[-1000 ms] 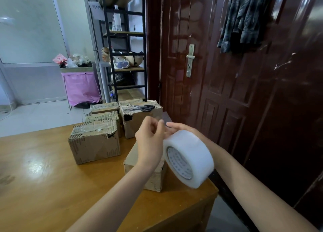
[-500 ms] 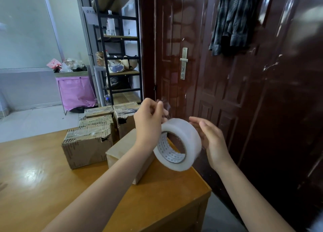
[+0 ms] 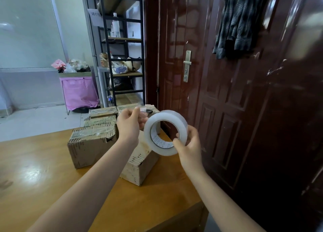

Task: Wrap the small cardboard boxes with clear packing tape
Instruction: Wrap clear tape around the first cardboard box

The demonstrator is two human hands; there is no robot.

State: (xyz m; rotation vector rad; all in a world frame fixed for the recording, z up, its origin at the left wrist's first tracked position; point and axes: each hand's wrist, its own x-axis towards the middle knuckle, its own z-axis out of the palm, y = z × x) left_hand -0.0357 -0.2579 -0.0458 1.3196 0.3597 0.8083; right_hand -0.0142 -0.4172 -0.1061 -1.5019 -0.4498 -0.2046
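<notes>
Cardboard boxes sit clustered on the counter, scissors on the rearmost. Shelving rack stands behind them; door to the right, shirt hanging on it.

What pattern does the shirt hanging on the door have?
The shirt is a dark grey plaid, seen in the head view.

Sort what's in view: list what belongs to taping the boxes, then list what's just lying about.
For the job: tape roll, right hand, left hand, boxes, scissors.
Lying about: pink bin, shelf rack, hanging shirt.
</notes>
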